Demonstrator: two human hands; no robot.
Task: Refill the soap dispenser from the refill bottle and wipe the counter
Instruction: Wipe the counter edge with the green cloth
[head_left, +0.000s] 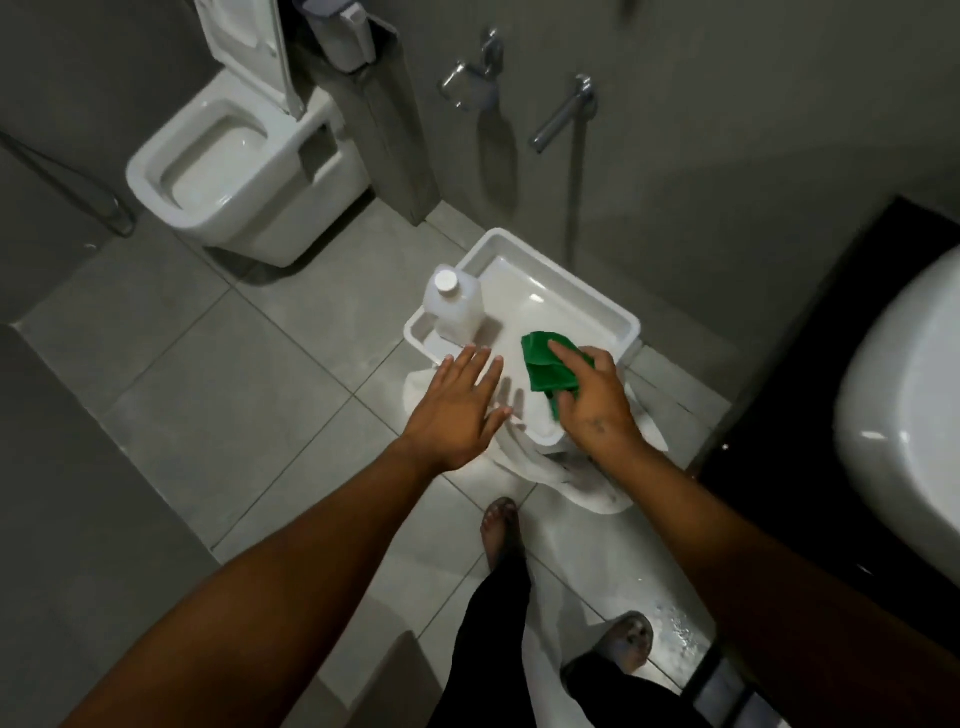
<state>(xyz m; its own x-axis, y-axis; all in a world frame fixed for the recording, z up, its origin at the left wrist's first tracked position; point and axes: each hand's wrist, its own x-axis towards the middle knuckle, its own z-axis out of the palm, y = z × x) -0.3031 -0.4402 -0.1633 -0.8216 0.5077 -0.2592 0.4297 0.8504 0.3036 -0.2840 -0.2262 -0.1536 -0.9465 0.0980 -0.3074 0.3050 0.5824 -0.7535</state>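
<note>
- R hand (597, 402): fingers curled over a green cloth (550, 370), cloth bunched under fingertips, pressed on the white tray-like surface (582, 299); palm down, wrist toward the camera.
- L hand (460, 408): open flat, fingers spread, holds nothing; hovers or rests at the near-left edge of the white surface, contact unclear.
- Refill bottle (453, 306): translucent white, white cap on, upright in the far-left corner of the white surface, just beyond L fingertips; well apart from the cloth.
- White surface: raised rim all round, glossy, light glare near centre; sits on a white base w/ a white cloth or bag (587, 483) draped below its near end.
- Soap dispenser: cannot tell which item it is.
- Floor (218, 395): large grey tiles, pale grout lines; wet patch w/ droplets near-right by the feet.
- Bare feet, dark trousers at the bottom of the view.
- Room: grey walls; white toilet (228, 171) far-left, lid up; chrome wall tap (563, 111) & holder on the back wall; white basin (904, 415) on a dark counter (779, 415) at right.
</note>
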